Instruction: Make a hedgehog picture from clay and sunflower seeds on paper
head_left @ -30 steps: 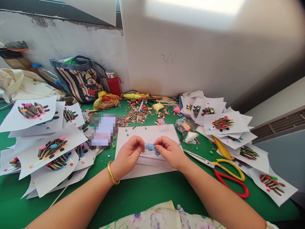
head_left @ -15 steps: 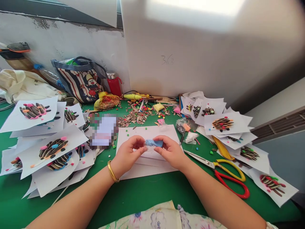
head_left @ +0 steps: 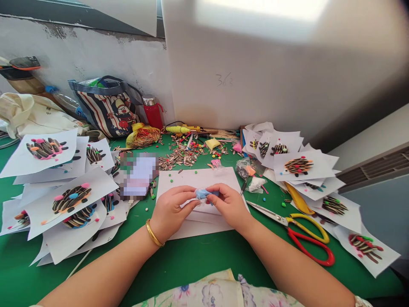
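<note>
A small piece of blue modelling clay (head_left: 203, 194) sits pinched between the fingertips of my left hand (head_left: 174, 209) and my right hand (head_left: 228, 204). Both hands hover just over a stack of white paper (head_left: 198, 179), and the clay hides a little of the sheet beneath it. A gold bangle (head_left: 154, 233) circles my left wrist. My fingers cover most of the clay, so its exact shape is partly hidden.
Scissors with yellow and red handles (head_left: 302, 236) lie to the right. Sheets with sunflower-seed pictures (head_left: 68, 200) pile up on both sides. Loose seed shells (head_left: 179, 161) and small clay balls lie behind the paper, with a red flask (head_left: 153, 113) and striped bag (head_left: 107, 108) beyond.
The blue clay has gone from a stretched strip to a shorter, bunched piece between my fingertips. My hands have come slightly nearer each other and lower over the paper.
</note>
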`<state>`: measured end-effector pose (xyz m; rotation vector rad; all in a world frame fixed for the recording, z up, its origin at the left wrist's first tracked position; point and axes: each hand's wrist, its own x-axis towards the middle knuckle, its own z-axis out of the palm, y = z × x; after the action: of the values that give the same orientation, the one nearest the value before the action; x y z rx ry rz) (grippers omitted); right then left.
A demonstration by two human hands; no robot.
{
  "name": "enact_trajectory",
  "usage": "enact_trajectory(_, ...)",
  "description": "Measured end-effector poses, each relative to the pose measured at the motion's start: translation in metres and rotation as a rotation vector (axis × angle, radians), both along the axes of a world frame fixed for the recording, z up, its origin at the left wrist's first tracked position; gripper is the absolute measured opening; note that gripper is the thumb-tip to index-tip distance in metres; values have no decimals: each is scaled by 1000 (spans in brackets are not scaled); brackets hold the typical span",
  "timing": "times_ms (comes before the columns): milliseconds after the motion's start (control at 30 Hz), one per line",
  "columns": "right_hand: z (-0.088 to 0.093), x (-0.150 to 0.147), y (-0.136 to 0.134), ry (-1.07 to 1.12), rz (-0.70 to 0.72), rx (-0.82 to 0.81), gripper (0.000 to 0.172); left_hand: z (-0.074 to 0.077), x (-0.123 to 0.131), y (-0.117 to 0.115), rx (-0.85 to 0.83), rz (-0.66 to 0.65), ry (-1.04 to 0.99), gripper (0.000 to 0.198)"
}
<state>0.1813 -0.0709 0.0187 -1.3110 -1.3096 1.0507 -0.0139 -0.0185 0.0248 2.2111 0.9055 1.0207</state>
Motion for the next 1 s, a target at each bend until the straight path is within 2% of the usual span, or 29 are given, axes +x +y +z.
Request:
enact_trajectory(133, 1, 0, 1, -69, 32, 1, 19, 0, 1, -2, -112, 30, -3, 13)
enact_trajectory(233, 3, 0, 0, -77, 32, -5, 19, 0, 2, -2, -210, 67, -77, 13)
enact_trajectory(367, 3, -1, 0, -50, 26, -32, 18, 1, 2, -2, -192, 54, -121, 17)
enact_trajectory(633, 0, -1, -1, -252, 19, 45, 18, 0, 2, -2, -218, 18, -41, 17)
enact_trajectory(700, 2, 0, -1, -198, 52, 46, 20, 0, 2, -2, -212, 16, -59, 16)
enact_trajectory(833, 3, 2, 0, 68, 120, -1, 25, 2, 2, -2, -211, -26, -78, 13)
enact_trajectory(1000, 4, 6, 5, 192, 40, -67, 31, 4, 3, 1, -326, -35, -138, 15)
